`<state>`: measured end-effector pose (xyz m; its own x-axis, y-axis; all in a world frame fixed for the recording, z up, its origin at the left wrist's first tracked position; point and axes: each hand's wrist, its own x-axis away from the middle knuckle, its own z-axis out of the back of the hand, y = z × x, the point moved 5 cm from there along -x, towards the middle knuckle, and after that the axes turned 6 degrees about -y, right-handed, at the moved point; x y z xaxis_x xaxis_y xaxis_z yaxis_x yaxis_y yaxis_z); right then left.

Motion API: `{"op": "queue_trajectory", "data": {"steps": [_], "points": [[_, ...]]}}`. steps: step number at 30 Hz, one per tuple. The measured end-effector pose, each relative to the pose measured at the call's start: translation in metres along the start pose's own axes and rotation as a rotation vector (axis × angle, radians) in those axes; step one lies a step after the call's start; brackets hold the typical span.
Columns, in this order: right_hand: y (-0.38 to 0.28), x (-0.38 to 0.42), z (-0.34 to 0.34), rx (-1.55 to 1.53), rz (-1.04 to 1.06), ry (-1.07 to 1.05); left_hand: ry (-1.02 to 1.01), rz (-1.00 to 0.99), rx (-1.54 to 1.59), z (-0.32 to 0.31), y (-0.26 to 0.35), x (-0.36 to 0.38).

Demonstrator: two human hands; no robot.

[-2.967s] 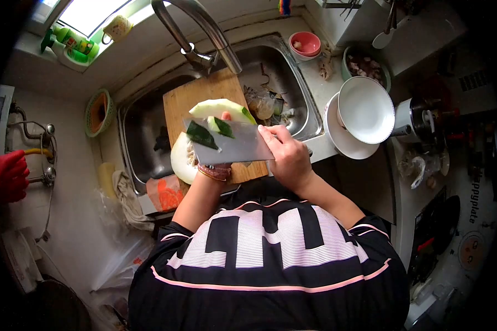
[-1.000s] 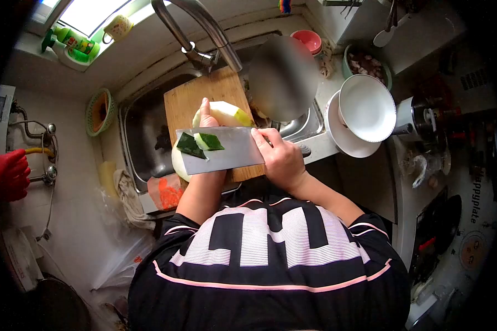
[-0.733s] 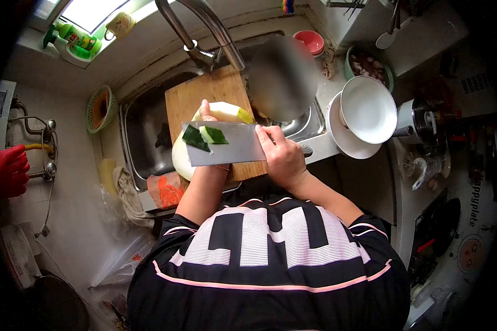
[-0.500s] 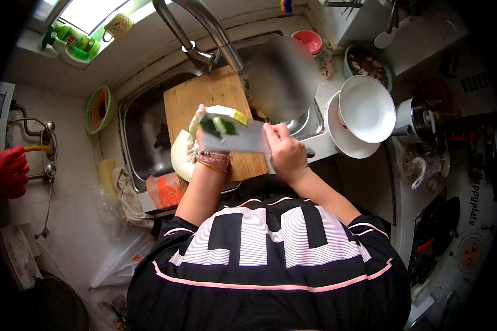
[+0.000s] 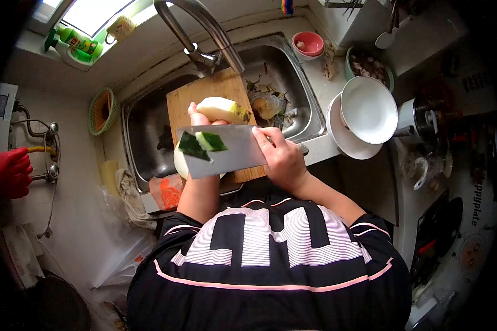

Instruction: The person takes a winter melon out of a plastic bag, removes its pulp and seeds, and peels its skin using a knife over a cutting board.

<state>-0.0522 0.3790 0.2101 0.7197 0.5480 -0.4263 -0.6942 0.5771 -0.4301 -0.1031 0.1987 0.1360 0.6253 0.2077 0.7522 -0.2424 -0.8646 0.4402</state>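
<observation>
Right hand [image 5: 286, 160]: closed on the near end of the cleaver [image 5: 232, 153].
Blade: broad, spread above the other wrist; two green rind pieces [image 5: 211, 141] lie on it (loose, I'd judge).
Left hand [image 5: 196, 117]: holding the pale melon piece [image 5: 218, 105]; the blade hides most of the palm, so the grip is probably from beneath.
Melon: over the board; likely firm, moderately heavy, slippery where peeled; best held by its sides, fingers off the edge.
Board [image 5: 204, 88]: bare wood beyond the melon; sink [image 5: 143, 168] around it.
Tap [image 5: 230, 47]: limits room at the far edge.
</observation>
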Motion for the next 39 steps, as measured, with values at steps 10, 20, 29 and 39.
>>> {"op": "queue_trajectory", "data": {"steps": [10,20,29,39], "points": [[-0.002,-0.002,0.001,0.096,0.012,-0.026,0.056,-0.059,-0.029,0.012,0.001,-0.013],[0.001,-0.003,-0.006,0.085,-0.033,-0.06,-0.068,-0.182,-0.036,0.006,-0.006,0.001],[0.042,0.019,-0.029,0.104,-0.238,-0.132,-0.318,-0.113,0.046,0.017,-0.004,-0.023],[0.07,0.039,-0.043,-0.117,-0.414,-0.045,-0.269,-0.127,0.404,0.01,0.025,-0.053]]}}
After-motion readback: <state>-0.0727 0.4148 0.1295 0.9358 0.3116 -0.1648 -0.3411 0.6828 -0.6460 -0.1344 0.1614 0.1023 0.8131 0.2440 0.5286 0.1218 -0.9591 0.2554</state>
